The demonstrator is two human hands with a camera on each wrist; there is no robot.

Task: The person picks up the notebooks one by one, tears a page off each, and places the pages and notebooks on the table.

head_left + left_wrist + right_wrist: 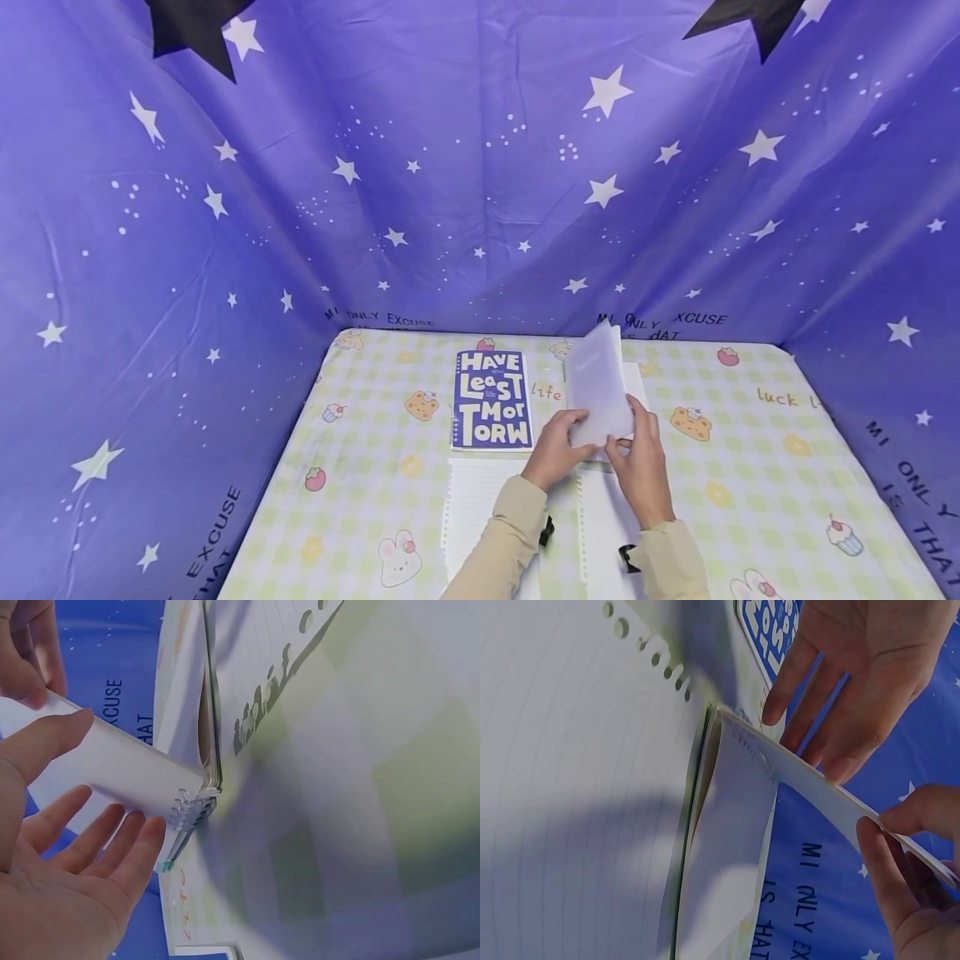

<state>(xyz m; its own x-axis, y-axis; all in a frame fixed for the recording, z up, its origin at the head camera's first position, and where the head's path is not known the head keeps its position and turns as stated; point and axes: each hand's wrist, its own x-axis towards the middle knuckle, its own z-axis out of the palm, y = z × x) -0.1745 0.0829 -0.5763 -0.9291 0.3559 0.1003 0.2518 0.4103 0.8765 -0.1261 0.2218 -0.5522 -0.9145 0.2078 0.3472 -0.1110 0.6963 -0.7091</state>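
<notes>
A ring-bound notebook (596,379) stands opened at the right of centre, its whitish translucent cover and pages raised. My right hand (645,471) pinches the lower edge of the raised part between thumb and fingers, seen closely in the right wrist view. At the other side is my left hand (557,450); its thumb touches the edge, while its other fingers (139,847) lie extended and spread beside the white face near the clear binding rings (184,810). The notebook's other half leans behind, partly hidden.
A blue notebook (491,400) with large white lettering lies left of the hands. Lined sheets with punched edges (472,508) lie in front of it, and another punched sheet (603,508) lies under the right forearm. A starry blue curtain (480,167) surrounds the checked tablecloth (360,492).
</notes>
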